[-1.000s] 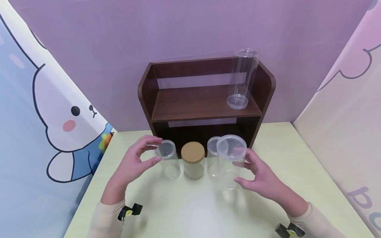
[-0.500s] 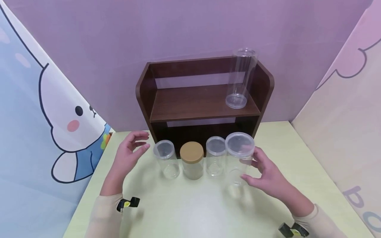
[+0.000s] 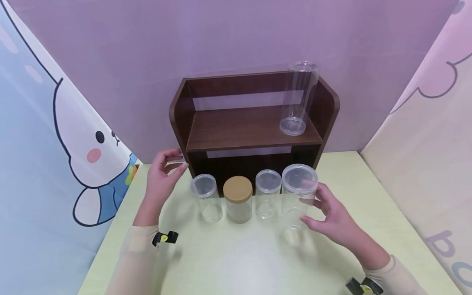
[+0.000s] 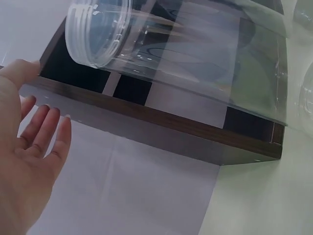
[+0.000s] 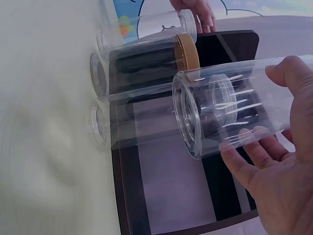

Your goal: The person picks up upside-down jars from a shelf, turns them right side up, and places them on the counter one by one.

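Observation:
My right hand (image 3: 333, 217) grips a clear jar with a translucent lid (image 3: 300, 184) around its side, thumb towards the front. In the right wrist view the base of this jar (image 5: 188, 115) hangs above the table, higher than the bases of the other jars. My left hand (image 3: 162, 178) holds nothing, its fingers loosely bent near the left side of the shelf. Closest to it stands a clear jar with a translucent lid (image 3: 206, 196). A jar with a tan lid (image 3: 237, 190) and a third standing jar with a translucent lid (image 3: 268, 192) continue the row.
Behind the row stands a dark brown two-tier shelf (image 3: 236, 127). On its upper board, at the right, is a tall clear cylinder (image 3: 295, 106). The pale table (image 3: 236, 262) extends in front, and a purple backdrop (image 3: 236, 37) hangs behind.
My right hand has carried the gripped jar to the right, away from overlapping the neighbouring jar. The left hand has let go of the leftmost jar and drawn back left and upward.

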Available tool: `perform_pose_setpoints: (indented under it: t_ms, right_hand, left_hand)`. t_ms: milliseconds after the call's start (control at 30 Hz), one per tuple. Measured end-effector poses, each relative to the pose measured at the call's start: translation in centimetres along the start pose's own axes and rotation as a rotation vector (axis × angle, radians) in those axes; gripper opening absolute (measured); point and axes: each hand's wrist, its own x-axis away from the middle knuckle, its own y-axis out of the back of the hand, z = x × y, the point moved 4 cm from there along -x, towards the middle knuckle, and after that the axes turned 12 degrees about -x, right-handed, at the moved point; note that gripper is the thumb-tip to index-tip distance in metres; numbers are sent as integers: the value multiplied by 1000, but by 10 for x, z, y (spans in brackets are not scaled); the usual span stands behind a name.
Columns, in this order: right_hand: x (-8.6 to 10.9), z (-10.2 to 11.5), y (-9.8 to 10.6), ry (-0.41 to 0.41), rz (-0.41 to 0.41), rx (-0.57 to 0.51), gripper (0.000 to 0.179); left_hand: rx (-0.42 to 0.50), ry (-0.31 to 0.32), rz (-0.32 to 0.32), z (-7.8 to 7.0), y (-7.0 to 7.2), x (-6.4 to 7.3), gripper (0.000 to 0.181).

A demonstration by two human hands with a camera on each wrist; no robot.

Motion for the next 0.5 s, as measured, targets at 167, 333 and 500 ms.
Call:
perform_pose_setpoints:
  t_ms: [167,333,500]
  right_hand:
    - [2,-2,0,-9,-5,-7,93]
    - [4,-7,4,6,-12,8,92]
    - [3,-12,12,30,-30,27,93]
  left_hand:
    - [21,-14,-43,3,-7,-7,46]
    - [18,-15,-108,0,-10,-9,40]
    - [-17,-4,-160,-3,-11,-9,34]
